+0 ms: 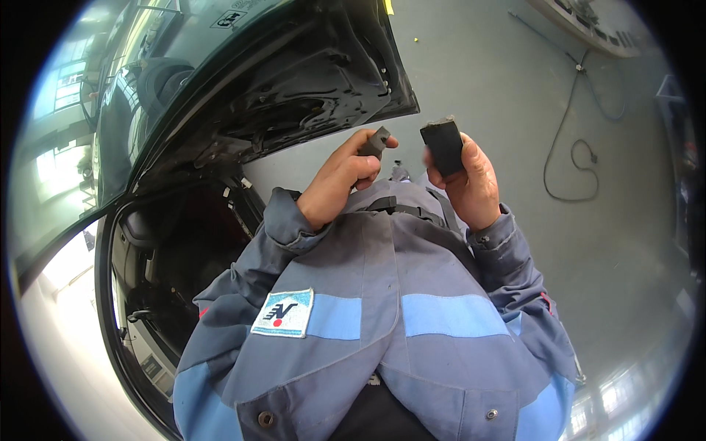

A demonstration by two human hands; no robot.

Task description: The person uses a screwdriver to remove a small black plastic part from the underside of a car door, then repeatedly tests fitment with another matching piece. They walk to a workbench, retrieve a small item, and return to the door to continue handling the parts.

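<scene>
Okay, holding two blocks, one per hand, kept apart, not touching. In left hand (344, 174), just past 12 o'clock: small grey block (373, 142), pinched thumb-to-finger, one end jutting up past the grip. In right hand (472, 182), between 1 and 2 o'clock: bigger black block (443, 145), clasped around its lower part, broad face showing, paler rough top edge. Can't tell how firm either hold. Near 11 o'clock, open dark car panel (298, 95), close to the left hand; at 9 o'clock, dark car interior (184, 228). Likeliest trouble: dropping the small block onto the grey floor (485, 66), from such a short pinch. Could also lose the black one by tipping, given the low hold and so much standing above it. Might scuff the panel edge by swinging left hand carelessly toward 11. Possible trip too, from stepping out toward the loose cable (545, 178) between 2 and 3 o'clock.
</scene>
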